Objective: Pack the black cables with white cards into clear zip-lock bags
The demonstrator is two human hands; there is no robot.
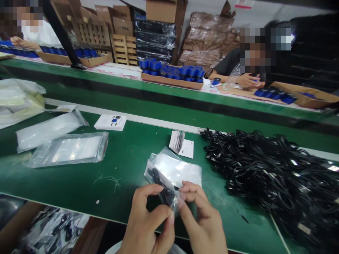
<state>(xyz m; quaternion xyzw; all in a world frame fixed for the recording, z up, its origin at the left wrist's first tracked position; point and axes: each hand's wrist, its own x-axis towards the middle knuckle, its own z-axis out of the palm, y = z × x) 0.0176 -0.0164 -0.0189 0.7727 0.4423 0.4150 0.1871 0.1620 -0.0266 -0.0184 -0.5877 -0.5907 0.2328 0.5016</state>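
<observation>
The grip of the left hand (pixel 149 220) was narrow, thumb and finger pinching a clear bag (pixel 173 204) with a black cable (pixel 161 183) inside; the right hand (pixel 203 215) pinched the bag's right edge. The bag was tilted above the near edge of the green counter (pixel 124 180), just nearer than flat clear bags (pixel 185 171). This cable looked to be already in its bag, though whether the mouth was sealed could not be told. The carton (pixel 19 224) at near left held many packets (pixel 63 229), apparently bagged cables, so several seemed done. Far more looked left: a large heap of loose black cables (pixel 265 173) covered the right side, apparently unbagged.
</observation>
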